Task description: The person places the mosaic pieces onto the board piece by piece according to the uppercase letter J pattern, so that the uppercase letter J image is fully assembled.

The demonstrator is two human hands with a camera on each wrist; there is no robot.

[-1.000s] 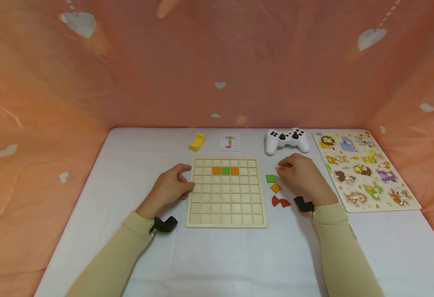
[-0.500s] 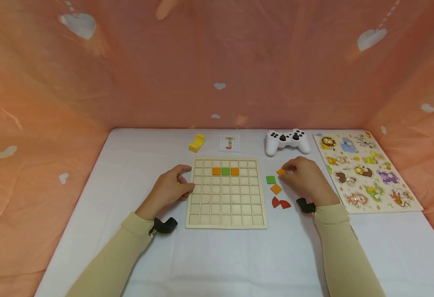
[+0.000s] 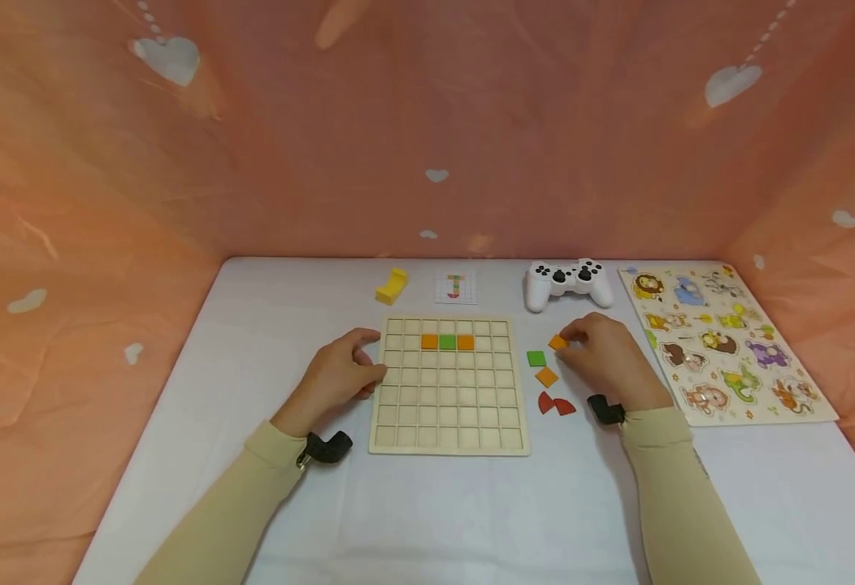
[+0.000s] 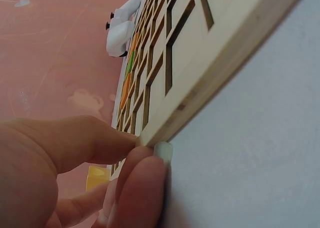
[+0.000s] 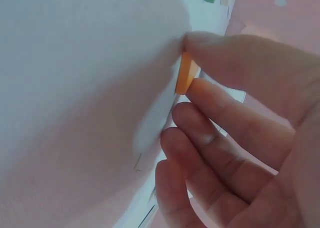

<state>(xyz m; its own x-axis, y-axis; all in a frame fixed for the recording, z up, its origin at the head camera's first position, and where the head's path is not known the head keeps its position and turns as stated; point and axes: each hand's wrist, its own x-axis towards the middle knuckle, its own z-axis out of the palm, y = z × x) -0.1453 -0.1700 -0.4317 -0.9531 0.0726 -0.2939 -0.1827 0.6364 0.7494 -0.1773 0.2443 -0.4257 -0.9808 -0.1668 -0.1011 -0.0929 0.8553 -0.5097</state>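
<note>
A pale wooden grid board [image 3: 447,418] lies in front of the person. In one of its upper rows sit an orange tile [image 3: 430,342], a green tile [image 3: 447,342] and another orange tile [image 3: 466,342], side by side. The left hand [image 3: 335,372] grips the board's left edge, thumb and fingertips at the rim in the left wrist view. Right of the board, the right hand [image 3: 605,357] pinches an orange square tile [image 5: 185,76] between thumb and index finger, close over the table. Beside it lie a green square [image 3: 536,358], an orange square [image 3: 547,377] and two red quarter-round pieces [image 3: 564,407].
Behind the board are a yellow curved block [image 3: 392,286], a small card [image 3: 456,287] with a J-shaped coloured pattern, and a white game controller [image 3: 569,282]. An animal puzzle board [image 3: 727,349] lies at the right. Pink cloth [image 3: 427,122] surrounds the table.
The right hand has shifted slightly toward the person, and more of the orange tile it pinches now shows. The left hand keeps its place at the board's edge; the head view has tilted slightly.
</note>
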